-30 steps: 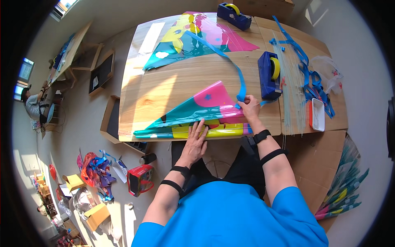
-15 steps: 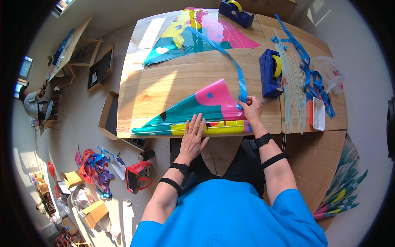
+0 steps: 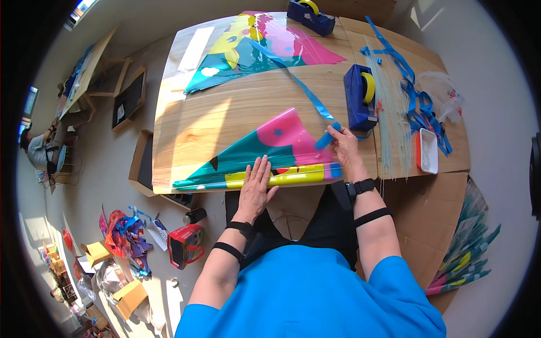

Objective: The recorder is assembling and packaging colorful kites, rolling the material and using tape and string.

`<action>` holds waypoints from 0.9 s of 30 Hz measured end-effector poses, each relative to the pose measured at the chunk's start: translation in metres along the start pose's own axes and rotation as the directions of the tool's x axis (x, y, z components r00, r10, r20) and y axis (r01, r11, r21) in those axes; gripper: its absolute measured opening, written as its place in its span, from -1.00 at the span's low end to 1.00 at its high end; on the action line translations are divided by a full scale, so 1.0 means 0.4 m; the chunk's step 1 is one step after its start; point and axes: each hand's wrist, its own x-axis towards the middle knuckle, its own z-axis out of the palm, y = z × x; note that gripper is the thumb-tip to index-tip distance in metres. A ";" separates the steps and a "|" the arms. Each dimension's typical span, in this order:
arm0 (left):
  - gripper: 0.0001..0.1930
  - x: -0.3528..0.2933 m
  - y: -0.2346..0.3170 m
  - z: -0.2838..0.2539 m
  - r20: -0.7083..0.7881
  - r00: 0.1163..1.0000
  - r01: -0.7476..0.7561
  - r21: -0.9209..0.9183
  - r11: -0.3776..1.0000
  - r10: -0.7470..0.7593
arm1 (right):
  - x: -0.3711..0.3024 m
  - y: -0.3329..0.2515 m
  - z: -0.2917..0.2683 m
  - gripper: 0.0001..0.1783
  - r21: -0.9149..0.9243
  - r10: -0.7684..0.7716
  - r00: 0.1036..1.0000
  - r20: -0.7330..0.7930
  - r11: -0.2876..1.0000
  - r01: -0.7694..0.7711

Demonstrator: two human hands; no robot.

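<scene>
The left hand (image 3: 256, 183) lies flat, its fingers extended and holding nothing, on the near long edge of a folded, triangular printed plastic sheet (image 3: 276, 147). The right hand (image 3: 345, 145) pinches a blue ribbon (image 3: 307, 93) at the sheet's wide right end; whether that hand also touches the sheet, I cannot tell. The sheet lies at the desk's (image 3: 208, 132) near edge, its long axis running left to right, narrow point leftward, wide end toward the right hand, which is the nearer one to that end.

From the right hand the ribbon slants up and left onto a second printed sheet (image 3: 282, 39) at the far side. A blue tape dispenser (image 3: 358, 107) stands just beyond the right hand; further right lie thin clear rods (image 3: 393, 112), a ribbon tangle (image 3: 420, 107) and a white-and-red tray (image 3: 429, 151).
</scene>
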 end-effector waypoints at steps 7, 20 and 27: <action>-0.20 -0.001 0.000 -0.001 0.001 1.000 0.000 -0.001 1.000 0.000 | -0.018 -0.084 0.005 -0.80 0.324 -0.190 0.958 0.214 0.939 0.114; -0.16 -0.003 -0.004 -0.006 0.022 1.000 -0.004 -0.009 1.000 0.004 | -0.153 -0.259 0.194 -0.72 0.023 -0.448 0.828 0.337 0.883 0.469; -0.02 0.041 0.048 -0.070 -0.220 0.971 -0.010 -0.415 0.910 -0.090 | -0.206 0.040 0.380 -0.76 -0.317 -0.586 0.682 0.437 0.610 0.727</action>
